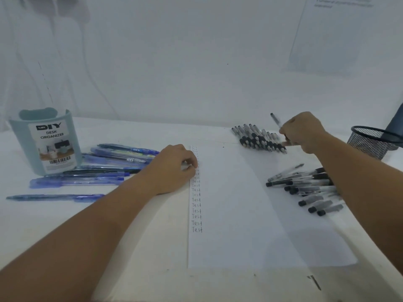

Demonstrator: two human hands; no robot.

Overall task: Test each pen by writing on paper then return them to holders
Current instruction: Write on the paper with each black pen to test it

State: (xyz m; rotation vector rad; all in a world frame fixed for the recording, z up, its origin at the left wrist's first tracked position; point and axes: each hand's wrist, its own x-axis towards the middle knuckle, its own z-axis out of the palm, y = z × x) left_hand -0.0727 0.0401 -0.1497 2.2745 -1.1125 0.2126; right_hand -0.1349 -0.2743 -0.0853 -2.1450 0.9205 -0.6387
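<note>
While my left hand [174,165] rests on the left edge of the paper [239,203], fingers curled under and knuckles up, holding nothing that I can see, my right hand [302,132] is up at the far side of the sheet with a pen [275,120] pinched in its fingers. That pen sticks up and leans away to the left, its dark end blurred in the air. Right beside my right hand, just past the top right corner of the paper, lies a tight row of grey-and-black pens [259,138], packed side by side, and my fingers are almost on them. Nearer to me, under my right forearm, a second heap of black-capped pens [305,188] fans out over the right edge of the sheet, caps pointing left. Down the left margin runs a column of handwritten "Test" words [197,205], one under another, the topmost ones hidden by my left hand. Off to the left, blue pens [104,168] lie scattered on the white table [141,236], some touching the base of the pale green desk organizer [44,140], which stands upright with its label facing me. At the far right stands a black mesh holder [374,142], tilted in my wide view.
</note>
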